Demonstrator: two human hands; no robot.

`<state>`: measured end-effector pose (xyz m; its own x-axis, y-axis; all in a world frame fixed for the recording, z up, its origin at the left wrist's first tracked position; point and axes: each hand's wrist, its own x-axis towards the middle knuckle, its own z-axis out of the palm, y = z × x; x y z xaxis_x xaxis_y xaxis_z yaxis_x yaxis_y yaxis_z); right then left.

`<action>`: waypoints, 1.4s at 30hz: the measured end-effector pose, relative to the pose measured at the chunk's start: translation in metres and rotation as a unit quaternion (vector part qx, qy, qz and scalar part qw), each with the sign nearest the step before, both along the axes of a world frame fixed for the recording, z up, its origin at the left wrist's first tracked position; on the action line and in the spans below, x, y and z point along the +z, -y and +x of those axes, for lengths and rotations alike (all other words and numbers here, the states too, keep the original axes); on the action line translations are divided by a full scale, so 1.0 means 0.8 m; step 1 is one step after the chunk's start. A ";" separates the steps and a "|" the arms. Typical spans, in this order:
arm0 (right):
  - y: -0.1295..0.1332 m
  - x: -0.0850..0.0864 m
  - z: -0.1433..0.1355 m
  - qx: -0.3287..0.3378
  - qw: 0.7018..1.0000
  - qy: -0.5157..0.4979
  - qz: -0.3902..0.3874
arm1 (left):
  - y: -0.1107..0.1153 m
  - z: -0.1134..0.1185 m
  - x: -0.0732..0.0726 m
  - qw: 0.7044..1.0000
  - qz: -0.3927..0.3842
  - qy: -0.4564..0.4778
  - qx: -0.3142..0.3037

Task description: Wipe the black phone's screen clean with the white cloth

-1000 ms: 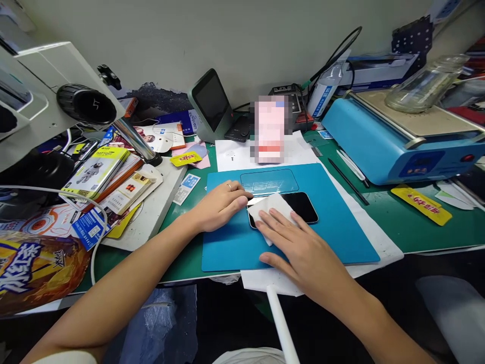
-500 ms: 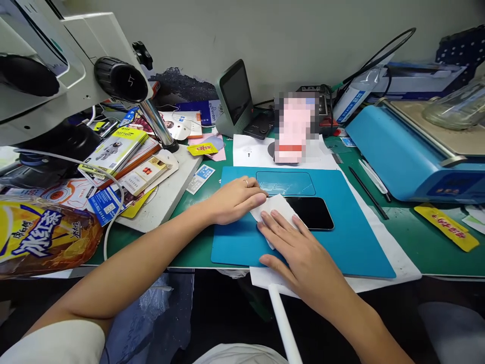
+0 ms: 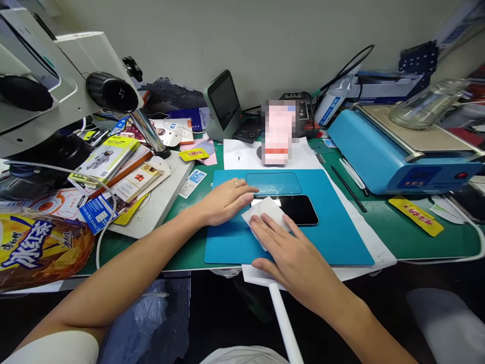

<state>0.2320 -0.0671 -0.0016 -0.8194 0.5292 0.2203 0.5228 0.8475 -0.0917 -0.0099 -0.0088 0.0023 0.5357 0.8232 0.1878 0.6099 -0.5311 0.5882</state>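
Note:
A black-screened smartphone lies flat on the blue mat. My right hand presses a folded white wipe against the phone's left part, fingers laid over it and thumb spread out. Beside the phone's left end rests my left hand, a ring on one finger. Its fingers are stretched out, the thumb and a fingertip touching or very near the phone's corner. A clear glass screen protector with a dark outline lies just behind the phone. The wipe and fingers hide the phone's lower left area.
A microscope and stacked boxes crowd the left, with a drink bottle in front. Behind the mat stand a screen device and a blurred pink phone. To the right are a blue machine, a black pen and a yellow sachet.
The whole view has shifted, so the bench appears further left. My right hand and the wipe have slid slightly toward me, showing more of the phone's upper left edge. My left hand stays by the phone.

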 end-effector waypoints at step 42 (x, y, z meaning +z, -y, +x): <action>-0.192 0.080 0.051 -0.106 0.969 -0.018 -0.223 | -0.002 0.010 -0.003 0.985 -0.024 0.075 0.154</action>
